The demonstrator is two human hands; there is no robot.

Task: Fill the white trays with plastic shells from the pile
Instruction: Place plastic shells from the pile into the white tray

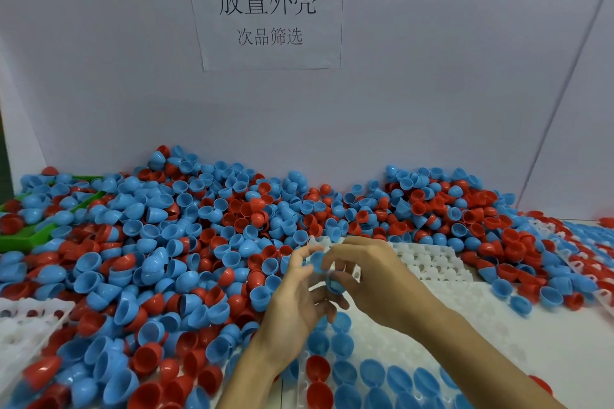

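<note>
A big pile of blue and red plastic shells [186,242] covers the table from the left edge to the back wall. In front of me lies a white tray [465,319] with blue and red shells in its near rows. Above the tray both hands meet. My left hand [295,295] pinches a blue shell [317,261] with curled fingers. My right hand [368,279] grips another blue shell [335,284] right beside it. The two shells touch or nearly touch.
A second white tray [23,325] lies at the left front, partly under shells. A green bin [30,237] sits at the far left. More shells and a tray [581,262] lie at the right. A paper sign [269,10] hangs on the white wall.
</note>
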